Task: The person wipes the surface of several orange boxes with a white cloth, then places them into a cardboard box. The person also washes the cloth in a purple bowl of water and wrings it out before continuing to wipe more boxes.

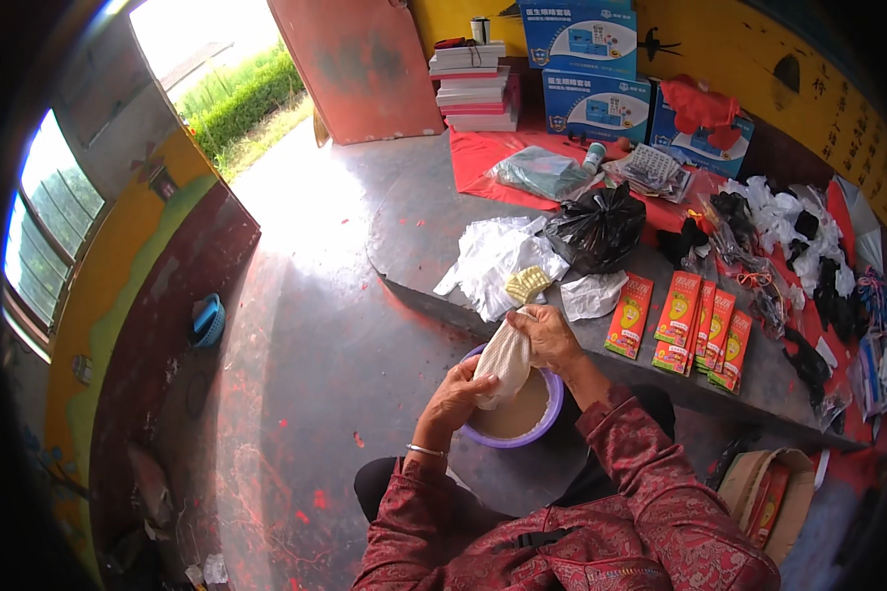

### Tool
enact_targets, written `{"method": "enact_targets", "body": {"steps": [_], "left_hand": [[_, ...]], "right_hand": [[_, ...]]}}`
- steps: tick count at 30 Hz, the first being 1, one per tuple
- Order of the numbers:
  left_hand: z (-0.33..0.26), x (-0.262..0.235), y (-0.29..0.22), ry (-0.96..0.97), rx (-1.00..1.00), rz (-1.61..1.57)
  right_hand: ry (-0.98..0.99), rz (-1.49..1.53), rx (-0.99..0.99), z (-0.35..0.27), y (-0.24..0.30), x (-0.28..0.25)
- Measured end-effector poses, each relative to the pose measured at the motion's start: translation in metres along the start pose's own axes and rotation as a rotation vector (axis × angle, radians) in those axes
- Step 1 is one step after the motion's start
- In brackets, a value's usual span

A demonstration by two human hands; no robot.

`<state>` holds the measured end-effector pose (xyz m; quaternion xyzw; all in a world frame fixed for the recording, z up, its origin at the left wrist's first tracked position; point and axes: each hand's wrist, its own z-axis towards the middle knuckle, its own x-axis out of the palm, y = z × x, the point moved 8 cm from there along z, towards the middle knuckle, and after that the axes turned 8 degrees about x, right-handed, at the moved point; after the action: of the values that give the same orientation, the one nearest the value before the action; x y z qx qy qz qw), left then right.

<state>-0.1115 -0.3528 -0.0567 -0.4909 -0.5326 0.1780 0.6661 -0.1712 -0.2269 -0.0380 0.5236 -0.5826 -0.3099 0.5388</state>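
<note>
The person sat at a raised grey concrete ledge [424, 227], both forearms in dark red patterned sleeves. The left hand [453, 399], with a metal bangle at the wrist, was curled around the lower end of a pale, dotted cloth bag [504, 361], fingers closed on it. The right hand [547, 335] was clamped over the bag's upper end, fingers wrapped round the fabric. The bag hung directly above a purple basin [552, 414] holding a tan, powdery or cloudy content; whether the bag touched that content could not be told. On the ledge just beyond the hands lay a small yellow packet [527, 284] on crumpled white plastic sheeting [488, 258], with a knotted black plastic bag [596, 229] behind. To the right, a row of orange-red sachets [695, 320] lay flat, well apart from the basin. Blue cartons [593, 103] and stacked books [473, 89] stood at the far wall.
</note>
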Motion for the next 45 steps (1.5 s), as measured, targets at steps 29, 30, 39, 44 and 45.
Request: {"method": "enact_targets", "body": {"steps": [29, 30, 39, 44, 45], "left_hand": [[0.012, -0.03, 0.007, -0.169, 0.17, 0.035], [0.013, -0.014, 0.001, -0.154, 0.192, 0.09], [0.017, 0.01, 0.011, -0.203, 0.18, 0.39], [0.003, -0.027, 0.025, -0.451, 0.014, 0.325], [0.001, -0.036, 0.028, -0.454, -0.015, 0.283]], "right_hand": [[-0.078, 0.265, 0.147, 0.002, -0.039, 0.006], [-0.099, 0.248, 0.191, -0.006, -0.043, 0.009], [-0.233, 0.725, -0.025, 0.019, -0.026, -0.034], [-0.322, 0.912, -0.222, -0.026, 0.053, -0.15], [-0.299, 0.802, -0.246, -0.039, 0.056, -0.178]]}}
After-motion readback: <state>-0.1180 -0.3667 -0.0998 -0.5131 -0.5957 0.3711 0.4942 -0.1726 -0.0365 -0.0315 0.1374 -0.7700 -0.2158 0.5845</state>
